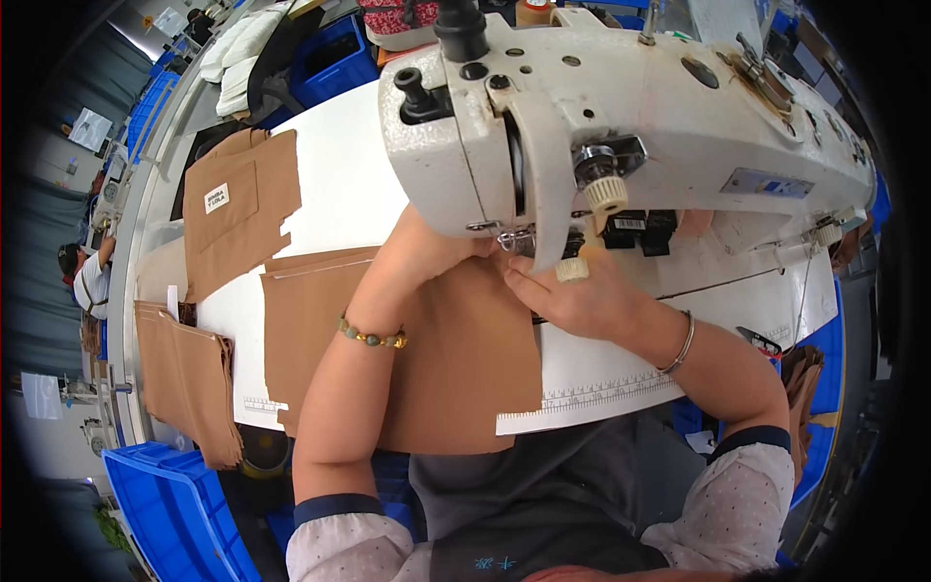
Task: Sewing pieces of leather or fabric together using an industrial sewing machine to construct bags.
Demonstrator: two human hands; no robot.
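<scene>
Head view, brown panel: the large brown panel (pixel 465 359) lies on the white table (pixel 339 160), its far edge at the sewing machine (pixel 485 126) and its near edge hanging past the table.
Left hand: the left hand (pixel 441 242) reaches to the far edge of the panel; its fingertips go behind the machine head, so I cannot tell whether they pinch the cloth.
Right hand: the right hand (pixel 587 291) is just right of it, index finger stretched toward the panel's far edge; its grip cannot be told.
Progress: sewing looks under way on this panel; no stitching shows on it. The far-left pocketed piece (pixel 267 228) already bears a patch and pale label (pixel 215 199). Whether the near-left brown stack (pixel 184 373) is done or waiting is unclear.
Count: one machine, two hands, one pocketed piece, one near-left stack; its layers are uncountable.
</scene>
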